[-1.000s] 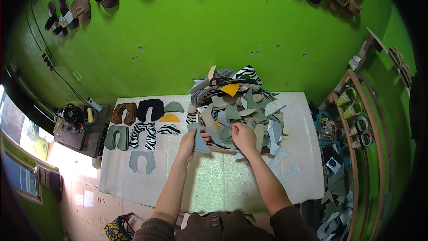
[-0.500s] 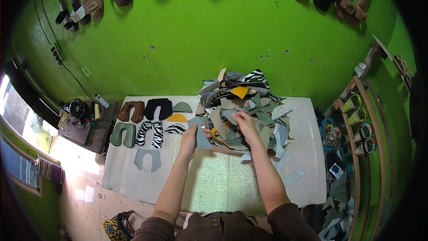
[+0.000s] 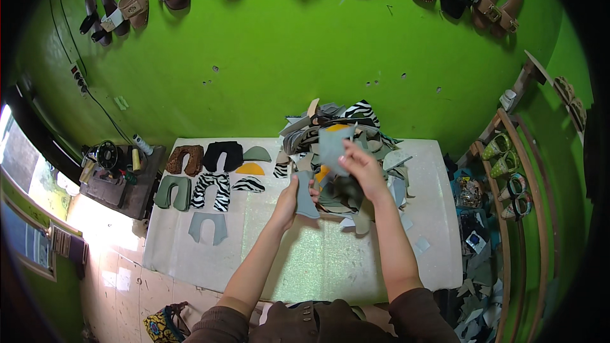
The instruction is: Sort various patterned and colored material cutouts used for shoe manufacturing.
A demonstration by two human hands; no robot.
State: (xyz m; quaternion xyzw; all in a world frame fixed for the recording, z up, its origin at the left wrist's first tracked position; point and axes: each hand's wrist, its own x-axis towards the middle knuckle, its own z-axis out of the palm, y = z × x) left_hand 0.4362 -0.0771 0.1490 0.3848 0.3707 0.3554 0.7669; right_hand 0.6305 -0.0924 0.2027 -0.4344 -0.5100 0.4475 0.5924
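Note:
My left hand (image 3: 287, 203) is closed around a grey curved cut piece (image 3: 305, 198), in front of the scrap pile. Raised over the pile, my right hand (image 3: 366, 174) pinches another grey piece (image 3: 333, 146) by its edge. Behind and below it lies the heap of cut scraps (image 3: 337, 200) in grey, green, beige, zebra print and yellow. To the left, U-shaped pieces lie in rows: leopard-print (image 3: 185, 151), black (image 3: 223, 148), green (image 3: 164, 194), zebra-print (image 3: 222, 199) and a single grey one (image 3: 208, 220). Beside them are green (image 3: 257, 154), yellow (image 3: 250, 169) and zebra-print (image 3: 249, 184) half-moon pieces.
The white-covered table (image 3: 190, 263) stands against a green wall (image 3: 286, 51) hung with sandals. A sewing machine (image 3: 108, 159) is at the left. On the right are a wooden rack (image 3: 505, 228) with shoes and a mass of scraps (image 3: 476, 298) below the table's level.
My right hand has lifted a grey piece up off the pile. My left hand has moved right with its grey piece, now tilted. A zebra-print scrap has come into view.

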